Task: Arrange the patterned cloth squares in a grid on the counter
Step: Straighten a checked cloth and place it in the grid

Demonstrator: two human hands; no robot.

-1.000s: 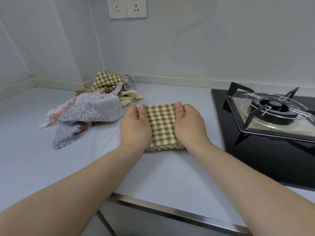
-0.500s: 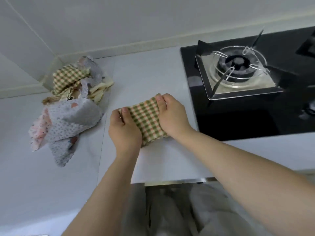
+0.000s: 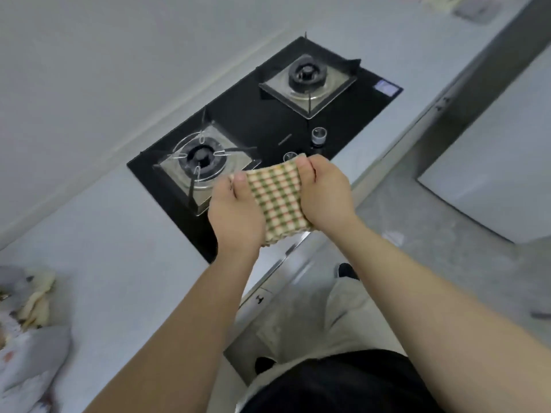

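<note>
The pale counter (image 3: 119,234) runs along the wall with a black glass hob (image 3: 268,120) set into it. I hold one checked cloth (image 3: 280,201) in the air above the hob's front edge. My left hand (image 3: 235,216) grips one side and my right hand (image 3: 326,195) the other, thumbs on top and the rest of my fingers hidden underneath. The near edge looks thick, so it is either folded or several layers; I cannot tell which. The pile (image 3: 26,338) of other cloths lies well apart, at the far left of the counter.

The main risk, as I judge it, is where this lands. Right now it hangs over the hob and the counter's front lip, not over bare counter. If I lower it here, it ends up on the glass by the near burner (image 3: 199,158) and the knobs (image 3: 319,134), or half over the lip, where it could slide to the floor (image 3: 447,234). If either thumb loosens, that side will sag and any layers could fan apart, which would spoil a square edge. A place far from the pile also means long carries, each a chance to skew the grid.
</note>
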